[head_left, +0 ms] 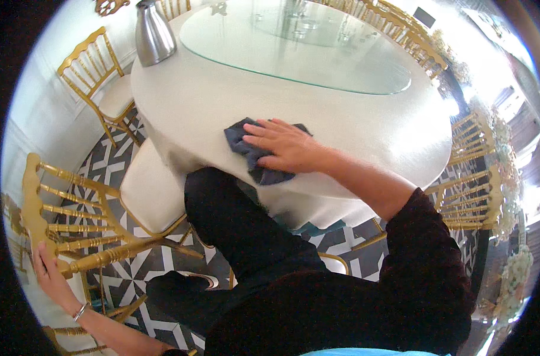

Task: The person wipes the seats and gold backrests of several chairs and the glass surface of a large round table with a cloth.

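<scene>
My right hand (287, 147) lies over a crumpled dark grey-blue cloth (272, 177), fingers spread, holding it against the pale covering of a round table (198, 107). The cloth sits near the table's front edge, and parts of it show around my fingers. At the lower left, my left hand (51, 278) grips the top rail of a gold spindle-back chair (80, 224) with a white seat. My fingers lie along the rail's outer side; part of the grip is hidden. A bent, black-clad leg of mine touches the draped table edge.
A round glass turntable (296, 66) covers the table's centre. Near the left rim stands a stainless steel jug (154, 38). More gold chairs (98, 80) surround the table, including one at the right (470, 200). Patterned grey-and-white tiles (132, 276) cover the floor.
</scene>
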Available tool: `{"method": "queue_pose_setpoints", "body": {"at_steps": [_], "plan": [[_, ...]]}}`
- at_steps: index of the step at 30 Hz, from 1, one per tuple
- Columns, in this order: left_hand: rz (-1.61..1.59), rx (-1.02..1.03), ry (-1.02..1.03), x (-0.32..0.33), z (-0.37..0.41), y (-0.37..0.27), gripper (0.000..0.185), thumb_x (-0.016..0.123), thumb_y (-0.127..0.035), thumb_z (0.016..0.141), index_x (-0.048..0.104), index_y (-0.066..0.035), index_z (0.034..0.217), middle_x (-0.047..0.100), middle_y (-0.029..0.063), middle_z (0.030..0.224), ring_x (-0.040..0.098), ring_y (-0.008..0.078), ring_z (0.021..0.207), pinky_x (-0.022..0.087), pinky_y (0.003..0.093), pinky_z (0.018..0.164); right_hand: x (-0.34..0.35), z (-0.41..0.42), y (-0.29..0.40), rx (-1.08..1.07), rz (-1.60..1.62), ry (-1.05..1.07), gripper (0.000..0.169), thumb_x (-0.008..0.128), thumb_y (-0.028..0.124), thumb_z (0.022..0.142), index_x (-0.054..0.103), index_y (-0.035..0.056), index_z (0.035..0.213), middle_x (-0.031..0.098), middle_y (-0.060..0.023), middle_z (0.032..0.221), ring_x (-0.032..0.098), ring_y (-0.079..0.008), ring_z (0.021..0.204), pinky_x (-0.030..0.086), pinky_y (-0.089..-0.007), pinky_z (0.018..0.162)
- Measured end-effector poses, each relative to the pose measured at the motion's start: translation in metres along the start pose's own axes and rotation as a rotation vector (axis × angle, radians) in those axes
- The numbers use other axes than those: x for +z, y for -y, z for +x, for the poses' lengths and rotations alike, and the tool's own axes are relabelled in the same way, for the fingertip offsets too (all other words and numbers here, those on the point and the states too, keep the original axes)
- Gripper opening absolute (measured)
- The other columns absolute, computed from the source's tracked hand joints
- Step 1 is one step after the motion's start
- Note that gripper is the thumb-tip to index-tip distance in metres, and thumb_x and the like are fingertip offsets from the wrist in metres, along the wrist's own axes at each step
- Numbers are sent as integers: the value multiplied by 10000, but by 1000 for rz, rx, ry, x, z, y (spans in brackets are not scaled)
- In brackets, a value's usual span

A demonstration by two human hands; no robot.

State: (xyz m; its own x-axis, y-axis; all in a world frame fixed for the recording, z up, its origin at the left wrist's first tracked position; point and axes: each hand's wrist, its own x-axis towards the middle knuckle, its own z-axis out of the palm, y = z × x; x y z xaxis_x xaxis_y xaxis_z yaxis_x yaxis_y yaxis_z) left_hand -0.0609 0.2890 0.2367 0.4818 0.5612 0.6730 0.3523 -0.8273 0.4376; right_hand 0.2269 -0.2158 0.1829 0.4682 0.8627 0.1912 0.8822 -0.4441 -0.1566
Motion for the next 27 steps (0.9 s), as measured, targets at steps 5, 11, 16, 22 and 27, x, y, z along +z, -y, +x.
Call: {"method": "queue_pose_setpoints", "body": {"at_steps": [5,11,16,22,27], "plan": [[-200,-139,64,13,-6,-45,342,463,-288,872,549,-17,1062,544,63,1061,512,153,912,434,262,743,-26,-39,-72,400,-88,-72,460,477,194,816,391,58,1246,273,-120,1355,270,-253,1236,199,-340,1026],[-54,-61,47,-3,-10,-39,312,443,-273,884,560,-23,1030,542,43,968,506,133,859,414,251,711,-46,-189,-167,979,3,-336,416,409,245,857,404,75,1237,330,-135,1317,313,-267,1209,232,-323,998],[20,-9,-75,11,-14,-43,305,458,-275,879,575,-27,1015,560,49,956,516,131,854,414,250,710,-67,-307,-208,1424,-90,-381,499,359,345,838,403,37,1229,365,-181,1275,349,-302,1179,270,-346,976],[-138,-162,-162,13,-18,-62,308,481,-277,867,583,-24,1011,582,61,947,535,133,829,426,243,689,-34,-135,-144,1078,-140,-133,559,379,380,837,373,-15,1232,292,-209,1318,260,-311,1231,179,-355,1020],[-48,20,-142,20,-13,-57,267,482,-221,870,575,-6,998,573,65,925,527,145,804,421,248,688,2,7,-75,269,47,-280,363,469,149,792,470,19,1131,433,-175,1215,405,-306,1132,314,-368,957]]}}
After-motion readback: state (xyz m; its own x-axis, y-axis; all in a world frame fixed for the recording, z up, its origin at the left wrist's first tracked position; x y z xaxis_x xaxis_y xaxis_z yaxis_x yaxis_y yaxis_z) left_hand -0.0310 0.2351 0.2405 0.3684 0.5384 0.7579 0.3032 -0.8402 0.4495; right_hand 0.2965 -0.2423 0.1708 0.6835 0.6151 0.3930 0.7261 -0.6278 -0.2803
